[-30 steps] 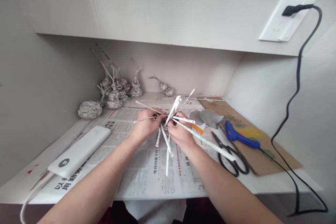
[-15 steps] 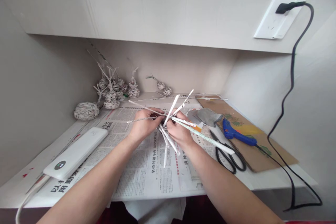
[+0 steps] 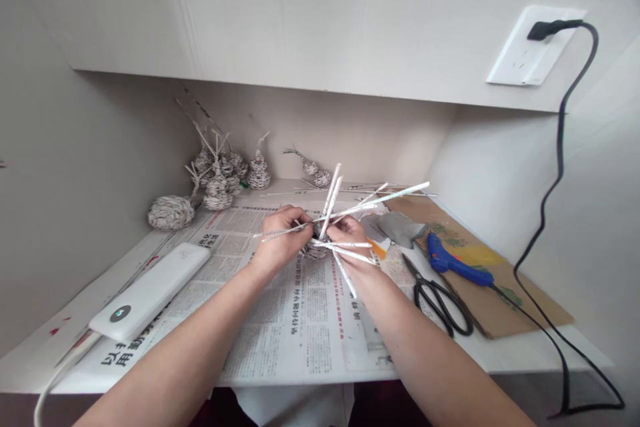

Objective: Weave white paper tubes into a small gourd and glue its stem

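Note:
Between my hands is a small woven paper piece, with several rolled paper sticks fanning out of it. My left hand is closed at its left side, thumb and fingers pinching a thin paper stick near the centre. On the other side my right hand curls round the piece; sticks cross in front and partly cover its fingers. One long, pale greenish stick points up to the right. Most of the woven body is hidden by the hands and sticks.
Newspaper covers the tabletop. Right lie black scissors, a blue glue gun on cardboard, and a grey cloth item. Left are a white power bank and woven gourds. A black cord hangs at right.
The woven piece has turned between my hands. The long greenish stick has swung from lower right to upper right, and several sticks that pointed down now point right.

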The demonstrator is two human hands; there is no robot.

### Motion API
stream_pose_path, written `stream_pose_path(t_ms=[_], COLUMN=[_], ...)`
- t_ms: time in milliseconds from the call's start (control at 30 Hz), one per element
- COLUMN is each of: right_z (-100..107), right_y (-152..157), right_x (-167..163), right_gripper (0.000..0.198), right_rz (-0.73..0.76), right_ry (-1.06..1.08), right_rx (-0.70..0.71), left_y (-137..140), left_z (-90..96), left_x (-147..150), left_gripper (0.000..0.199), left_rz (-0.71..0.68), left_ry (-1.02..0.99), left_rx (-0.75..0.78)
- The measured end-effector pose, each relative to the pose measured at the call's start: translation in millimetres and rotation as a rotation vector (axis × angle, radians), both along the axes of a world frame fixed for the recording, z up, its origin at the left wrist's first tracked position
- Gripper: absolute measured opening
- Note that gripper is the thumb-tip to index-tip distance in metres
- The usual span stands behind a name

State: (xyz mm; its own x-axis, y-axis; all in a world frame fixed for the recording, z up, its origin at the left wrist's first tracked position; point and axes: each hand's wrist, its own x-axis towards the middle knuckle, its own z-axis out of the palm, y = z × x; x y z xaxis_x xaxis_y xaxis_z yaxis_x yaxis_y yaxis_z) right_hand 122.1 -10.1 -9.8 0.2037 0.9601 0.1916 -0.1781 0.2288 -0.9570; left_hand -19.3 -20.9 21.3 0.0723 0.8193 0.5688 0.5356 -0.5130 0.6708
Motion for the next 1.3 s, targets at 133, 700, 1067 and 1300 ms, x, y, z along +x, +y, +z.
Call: stream_pose_path(t_ms=[133,700,1067,1300], right_z=[-1,14,10,12], right_y=[-2,-5,-6,-8], right_x=[1,-5,-2,3], right_gripper=[0.022,0.023,0.027,0.013], right_rz=[-0.059,-0.049,0.087,0.131], right_ry=[-0.093,0.142,0.181,0.078], right_rx=[-0.049,-0.133,-0.112,-0.137], left_y=[1,2,4,3], left_z=[-2.2,-7.3,-10.6,-11.6], left_x=[0,4,5,7], left_gripper=[0.008,0.010,0.012,0.011], left_rz=[-0.055,-0.022,0.027,0.045], left_ry=[-0.008,-0.049,-0.035,-0.001], left_rx=[-0.026,-0.006,0.027,0.069])
